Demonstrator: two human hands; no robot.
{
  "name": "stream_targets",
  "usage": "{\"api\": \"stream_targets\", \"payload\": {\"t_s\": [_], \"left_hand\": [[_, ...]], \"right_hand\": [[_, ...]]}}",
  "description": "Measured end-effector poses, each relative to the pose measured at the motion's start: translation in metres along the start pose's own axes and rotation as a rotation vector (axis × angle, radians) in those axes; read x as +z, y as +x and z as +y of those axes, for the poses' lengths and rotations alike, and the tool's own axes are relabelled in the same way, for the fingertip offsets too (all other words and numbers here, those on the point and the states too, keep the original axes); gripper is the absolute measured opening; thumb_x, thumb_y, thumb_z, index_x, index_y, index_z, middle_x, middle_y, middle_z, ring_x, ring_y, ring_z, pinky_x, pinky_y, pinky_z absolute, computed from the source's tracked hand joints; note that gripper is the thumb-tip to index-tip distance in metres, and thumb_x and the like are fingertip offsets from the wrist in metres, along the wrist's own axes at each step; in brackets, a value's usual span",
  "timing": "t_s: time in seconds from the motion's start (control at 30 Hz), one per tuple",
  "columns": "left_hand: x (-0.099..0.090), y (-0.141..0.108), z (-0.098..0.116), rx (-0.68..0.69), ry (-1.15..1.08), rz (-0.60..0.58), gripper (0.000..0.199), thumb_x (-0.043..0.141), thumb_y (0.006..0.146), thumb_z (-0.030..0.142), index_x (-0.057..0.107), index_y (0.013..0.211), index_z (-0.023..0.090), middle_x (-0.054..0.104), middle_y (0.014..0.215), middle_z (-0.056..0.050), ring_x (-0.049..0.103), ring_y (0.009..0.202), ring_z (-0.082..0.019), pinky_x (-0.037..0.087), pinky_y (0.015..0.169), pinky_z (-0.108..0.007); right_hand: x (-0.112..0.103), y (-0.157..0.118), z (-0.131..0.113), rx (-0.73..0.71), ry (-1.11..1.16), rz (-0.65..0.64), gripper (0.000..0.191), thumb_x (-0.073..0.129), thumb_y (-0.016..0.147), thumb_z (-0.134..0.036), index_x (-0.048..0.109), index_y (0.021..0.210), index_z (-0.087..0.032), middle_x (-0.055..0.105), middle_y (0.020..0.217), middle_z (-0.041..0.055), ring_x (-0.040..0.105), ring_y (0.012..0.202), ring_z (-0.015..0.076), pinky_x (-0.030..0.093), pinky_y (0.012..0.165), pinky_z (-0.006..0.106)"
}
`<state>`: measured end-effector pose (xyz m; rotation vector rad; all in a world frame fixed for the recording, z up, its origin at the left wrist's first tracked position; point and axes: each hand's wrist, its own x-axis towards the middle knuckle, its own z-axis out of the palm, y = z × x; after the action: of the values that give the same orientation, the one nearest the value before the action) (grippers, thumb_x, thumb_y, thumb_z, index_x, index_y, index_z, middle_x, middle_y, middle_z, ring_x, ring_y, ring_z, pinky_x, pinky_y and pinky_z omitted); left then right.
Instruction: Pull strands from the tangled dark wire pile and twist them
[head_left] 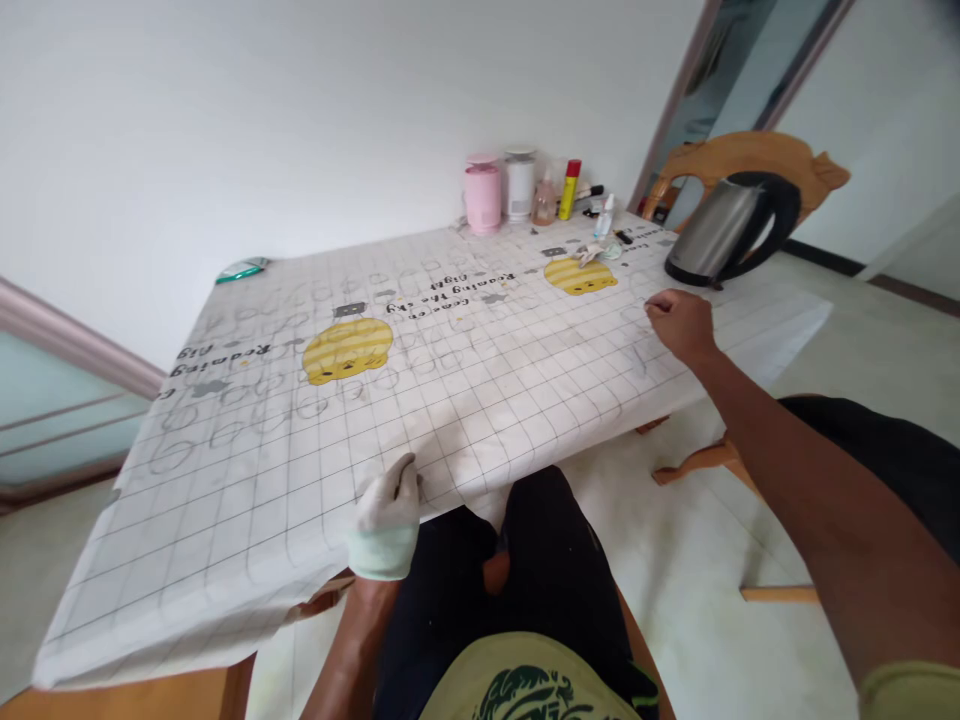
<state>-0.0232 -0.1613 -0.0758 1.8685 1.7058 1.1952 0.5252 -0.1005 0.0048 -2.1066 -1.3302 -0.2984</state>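
Note:
My left hand (386, 518) wears a white glove with a pale green cuff. It is at the near edge of the table, its fingers curled together against the thumb; whatever they hold, if anything, is hidden. My right hand (681, 322) is bare and closed, over the right part of the white checked tablecloth (465, 400). I cannot make out anything in its fingers. Close behind that hand stands a steel electric kettle (712, 235) with a black handle. A crumpled white and pale green thing, perhaps a glove (600, 252), lies farther back.
Along the wall stand a pink canister (482, 198), a white canister (519, 185), a pinkish bottle (544, 200), a yellow can with a red cap (569, 192) and a small clear bottle (604, 217). A green-edged packet (243, 269) lies far left. A wooden chair (757, 155) is behind the kettle.

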Motion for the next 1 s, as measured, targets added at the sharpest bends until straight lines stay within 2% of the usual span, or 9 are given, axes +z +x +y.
{"api": "stream_targets", "payload": {"t_s": [0.1, 0.23, 0.37, 0.5, 0.6, 0.7, 0.83, 0.93, 1.0], "left_hand": [[-0.001, 0.002, 0.007, -0.034, -0.008, 0.012, 0.03, 0.059, 0.093, 0.039, 0.083, 0.105, 0.027, 0.079, 0.083, -0.004, 0.075, 0.083, -0.02, 0.061, 0.077, -0.027], [-0.007, 0.005, 0.026, -0.172, -0.053, -0.031, 0.028, 0.061, 0.093, 0.039, 0.083, 0.106, 0.027, 0.08, 0.084, -0.002, 0.076, 0.083, -0.019, 0.061, 0.076, -0.027], [-0.009, 0.006, 0.048, -0.309, -0.191, -0.186, 0.03, 0.06, 0.096, 0.041, 0.08, 0.114, 0.029, 0.082, 0.091, 0.0, 0.076, 0.077, -0.016, 0.062, 0.073, -0.026], [-0.003, 0.012, 0.071, -0.325, -0.436, -0.341, 0.04, 0.056, 0.1, 0.047, 0.076, 0.126, 0.024, 0.082, 0.1, -0.004, 0.076, 0.075, -0.016, 0.061, 0.064, -0.025], [0.004, 0.023, 0.087, -0.329, -0.517, -0.411, 0.046, 0.06, 0.099, 0.048, 0.073, 0.133, 0.021, 0.082, 0.097, -0.005, 0.076, 0.075, -0.018, 0.061, 0.065, -0.025], [0.013, 0.035, 0.096, -0.372, -0.577, -0.425, 0.049, 0.064, 0.096, 0.045, 0.07, 0.138, 0.019, 0.081, 0.1, -0.006, 0.074, 0.073, -0.017, 0.06, 0.064, -0.024], [0.023, 0.047, 0.094, -0.44, -0.666, -0.399, 0.041, 0.067, 0.094, 0.037, 0.074, 0.129, 0.017, 0.08, 0.102, -0.006, 0.069, 0.065, -0.012, 0.055, 0.056, -0.021], [0.025, 0.05, 0.091, -0.482, -0.791, -0.401, 0.031, 0.067, 0.094, 0.033, 0.076, 0.116, 0.013, 0.079, 0.095, -0.007, 0.066, 0.059, -0.01, 0.053, 0.052, -0.021], [0.024, 0.05, 0.091, -0.518, -0.878, -0.4, 0.029, 0.068, 0.094, 0.031, 0.075, 0.111, 0.01, 0.077, 0.088, -0.008, 0.066, 0.057, -0.011, 0.054, 0.051, -0.023]], "right_hand": [[-0.01, -0.006, -0.024, -0.177, 0.022, 0.063, 0.021, 0.055, 0.095, -0.027, 0.075, 0.097, -0.021, 0.075, 0.101, 0.0167, 0.066, 0.098, 0.0336, 0.05, 0.094, 0.047], [-0.021, -0.034, -0.075, -0.499, 0.006, 0.053, 0.025, 0.048, 0.101, -0.028, 0.073, 0.097, -0.023, 0.071, 0.099, 0.015, 0.061, 0.102, 0.0348, 0.048, 0.096, 0.05], [-0.021, -0.075, -0.127, -0.757, 0.007, -0.008, 0.026, 0.047, 0.1, -0.018, 0.072, 0.096, -0.024, 0.068, 0.094, 0.0114, 0.059, 0.098, 0.0324, 0.047, 0.088, 0.049], [-0.012, -0.11, -0.165, -0.953, 0.015, -0.029, 0.033, 0.045, 0.099, -0.008, 0.073, 0.101, -0.026, 0.067, 0.093, 0.0103, 0.057, 0.094, 0.0303, 0.047, 0.083, 0.047], [-0.003, -0.126, -0.182, -1.045, 0.062, -0.079, 0.039, 0.045, 0.098, -0.005, 0.073, 0.111, -0.028, 0.068, 0.098, 0.0099, 0.058, 0.098, 0.0301, 0.048, 0.084, 0.048], [0.005, -0.136, -0.192, -1.127, 0.066, -0.083, 0.041, 0.044, 0.098, -0.003, 0.072, 0.116, -0.027, 0.068, 0.101, 0.0101, 0.058, 0.102, 0.0296, 0.05, 0.088, 0.049], [0.012, -0.143, -0.201, -1.207, 0.044, -0.114, 0.04, 0.045, 0.099, -0.002, 0.071, 0.118, -0.026, 0.069, 0.102, 0.0107, 0.06, 0.106, 0.0297, 0.051, 0.093, 0.05], [0.009, -0.144, -0.208, -1.179, 0.121, -0.163, 0.043, 0.048, 0.098, -0.003, 0.07, 0.124, -0.029, 0.07, 0.108, 0.0103, 0.061, 0.111, 0.031, 0.052, 0.096, 0.052], [0.003, -0.147, -0.213, -1.098, 0.211, -0.146, 0.043, 0.052, 0.098, -0.007, 0.068, 0.13, -0.032, 0.07, 0.118, 0.0109, 0.06, 0.119, 0.0329, 0.052, 0.1, 0.055]]}}
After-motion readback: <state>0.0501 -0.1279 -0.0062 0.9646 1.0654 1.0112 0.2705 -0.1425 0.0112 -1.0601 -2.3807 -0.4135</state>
